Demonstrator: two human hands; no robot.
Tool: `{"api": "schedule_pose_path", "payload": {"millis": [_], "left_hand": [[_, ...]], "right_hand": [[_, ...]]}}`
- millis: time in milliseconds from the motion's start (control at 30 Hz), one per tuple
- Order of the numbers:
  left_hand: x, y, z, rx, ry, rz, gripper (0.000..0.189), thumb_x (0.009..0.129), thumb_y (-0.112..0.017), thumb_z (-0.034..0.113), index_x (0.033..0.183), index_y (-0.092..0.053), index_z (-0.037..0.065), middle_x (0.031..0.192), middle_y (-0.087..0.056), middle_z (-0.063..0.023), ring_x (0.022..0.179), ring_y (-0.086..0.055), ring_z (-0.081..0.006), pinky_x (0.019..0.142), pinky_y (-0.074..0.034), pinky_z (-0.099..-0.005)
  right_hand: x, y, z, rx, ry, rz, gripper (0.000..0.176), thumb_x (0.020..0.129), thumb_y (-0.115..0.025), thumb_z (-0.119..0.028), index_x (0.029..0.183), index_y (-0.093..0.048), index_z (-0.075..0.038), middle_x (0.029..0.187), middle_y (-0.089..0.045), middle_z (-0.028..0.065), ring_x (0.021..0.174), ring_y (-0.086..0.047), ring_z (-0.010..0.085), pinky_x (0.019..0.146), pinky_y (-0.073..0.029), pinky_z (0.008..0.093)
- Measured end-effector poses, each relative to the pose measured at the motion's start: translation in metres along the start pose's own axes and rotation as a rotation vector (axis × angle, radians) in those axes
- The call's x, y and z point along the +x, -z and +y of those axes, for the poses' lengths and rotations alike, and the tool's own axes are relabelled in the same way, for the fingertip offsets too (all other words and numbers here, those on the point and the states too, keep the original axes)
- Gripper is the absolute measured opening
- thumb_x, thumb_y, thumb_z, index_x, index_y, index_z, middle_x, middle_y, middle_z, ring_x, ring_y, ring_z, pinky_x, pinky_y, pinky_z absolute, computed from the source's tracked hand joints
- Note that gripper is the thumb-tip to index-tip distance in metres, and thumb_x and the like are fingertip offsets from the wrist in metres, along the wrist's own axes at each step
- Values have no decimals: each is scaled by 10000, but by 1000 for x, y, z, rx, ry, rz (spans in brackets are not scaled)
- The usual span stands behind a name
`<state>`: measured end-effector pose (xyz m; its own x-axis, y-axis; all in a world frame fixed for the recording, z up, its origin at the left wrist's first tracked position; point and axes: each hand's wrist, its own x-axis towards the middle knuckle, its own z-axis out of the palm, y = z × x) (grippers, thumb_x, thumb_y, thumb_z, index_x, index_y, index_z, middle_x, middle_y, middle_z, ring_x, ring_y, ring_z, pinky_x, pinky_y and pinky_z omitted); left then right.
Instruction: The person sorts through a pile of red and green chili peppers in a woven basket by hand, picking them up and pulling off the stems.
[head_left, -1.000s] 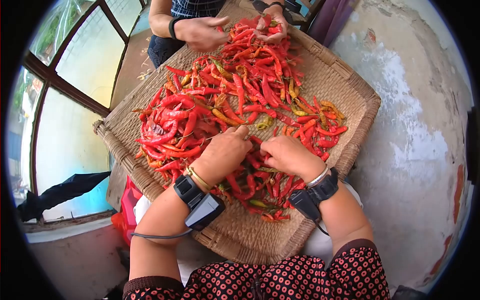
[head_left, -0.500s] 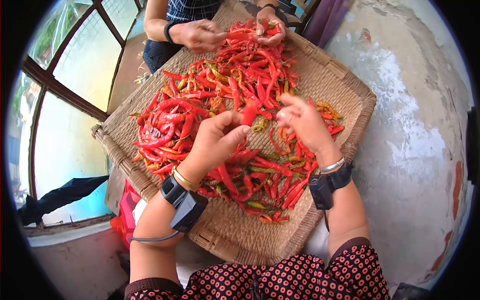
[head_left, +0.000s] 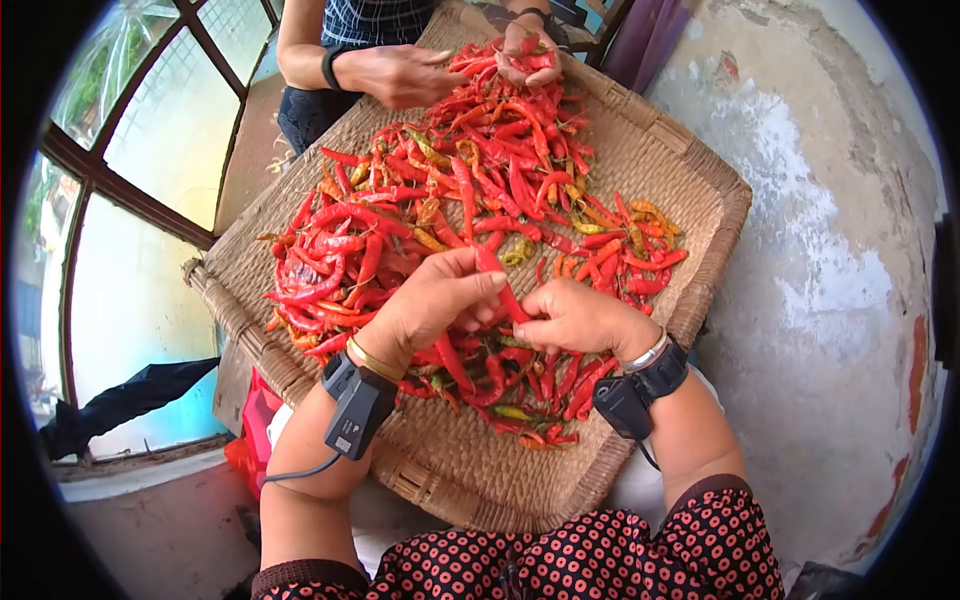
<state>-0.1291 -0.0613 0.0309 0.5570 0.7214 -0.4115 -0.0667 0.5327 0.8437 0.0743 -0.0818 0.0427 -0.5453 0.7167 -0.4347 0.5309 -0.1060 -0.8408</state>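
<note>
A red chili pepper (head_left: 499,283) is stretched between my two hands above the pile. My left hand (head_left: 437,302) pinches its upper part between thumb and fingers. At its lower end, the thumb and curled fingers of my right hand (head_left: 588,318) close on the tip. Beneath lies a heap of chili peppers (head_left: 345,240), mostly red with some orange and greenish, on a woven tray (head_left: 480,485). My hands hide part of this heap.
Across the tray, another person's hands (head_left: 395,77) handle chilies at the far end. A paned window (head_left: 150,130) and a dark folded umbrella (head_left: 140,398) are on the left. A worn plaster wall (head_left: 810,250) borders the right.
My right hand has moved down and left, from open above the pile to closed on the pepper's lower end. The pepper now tilts down toward it. The other person's hands shifted slightly.
</note>
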Motion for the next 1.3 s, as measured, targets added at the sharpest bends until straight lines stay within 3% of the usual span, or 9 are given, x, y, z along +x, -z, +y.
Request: {"api": "schedule_pose_path", "payload": {"millis": [100,300,433,500,633,933,1033,1133,1300], "left_hand": [[1,5,4,135,78,2,91,860,-603,188,893,-593,103,669,-598,34,557,-562,-53,478,-446,-174],[11,6,13,-337,-281,80,420,872,-572,196,1241,-453,33,997,-619,-72,814,-617,-144,681,-500,-241],[14,10,-3,1276,-398,273,331,773,-634,199,1041,-576,15,911,-632,-148,798,-620,-280,666,-492,-363],[14,9,-14,1536,-318,273,421,705,-678,239,1050,-562,27,863,-608,-174,797,-599,-326,679,-484,-406],[11,5,-23,1536,-258,170,470,682,-700,258,1060,-530,36,865,-601,-162,810,-597,-333,683,-482,-418],[19,-1,-30,1385,-281,350,474,704,-701,178,1090,-461,44,758,-626,-138,718,-613,-332,629,-487,-412],[20,-2,-27,1178,-414,307,405,702,-701,120,1042,-500,31,758,-633,-121,682,-620,-265,616,-493,-354],[16,-9,-18,912,-486,178,310,709,-683,118,976,-552,30,778,-641,-125,696,-623,-269,618,-492,-353],[9,-9,-7,813,-449,78,222,731,-659,179,894,-593,43,771,-638,-141,726,-621,-320,624,-490,-401]], "right_hand": [[-4,12,2,-170,-43,-166,244,813,-608,-251,799,-614,-8,630,-588,57,577,-583,130,546,-458,280],[-10,18,19,-819,-102,371,251,724,-647,-306,769,-629,-60,714,-611,149,739,-610,312,653,-465,413],[-5,13,21,-775,-4,236,275,715,-653,-278,893,-620,-71,814,-618,156,805,-596,328,683,-461,425],[1,6,24,-773,43,219,287,714,-654,-249,927,-606,-62,844,-615,159,818,-592,333,692,-461,426],[10,-5,29,-669,272,215,319,711,-653,-173,988,-575,-33,887,-609,166,837,-583,349,711,-462,429],[14,-7,21,-716,124,75,273,746,-638,-189,968,-584,-40,831,-606,197,812,-581,376,701,-464,445],[19,-3,23,-651,88,242,245,763,-643,-269,794,-581,-34,711,-599,158,740,-588,357,660,-471,435],[20,4,17,261,17,376,215,834,-610,-227,767,-549,-32,611,-541,30,506,-495,109,466,-419,254],[7,18,7,412,38,302,99,860,-562,-147,831,-557,-52,668,-528,-27,543,-481,29,471,-399,170]]}}
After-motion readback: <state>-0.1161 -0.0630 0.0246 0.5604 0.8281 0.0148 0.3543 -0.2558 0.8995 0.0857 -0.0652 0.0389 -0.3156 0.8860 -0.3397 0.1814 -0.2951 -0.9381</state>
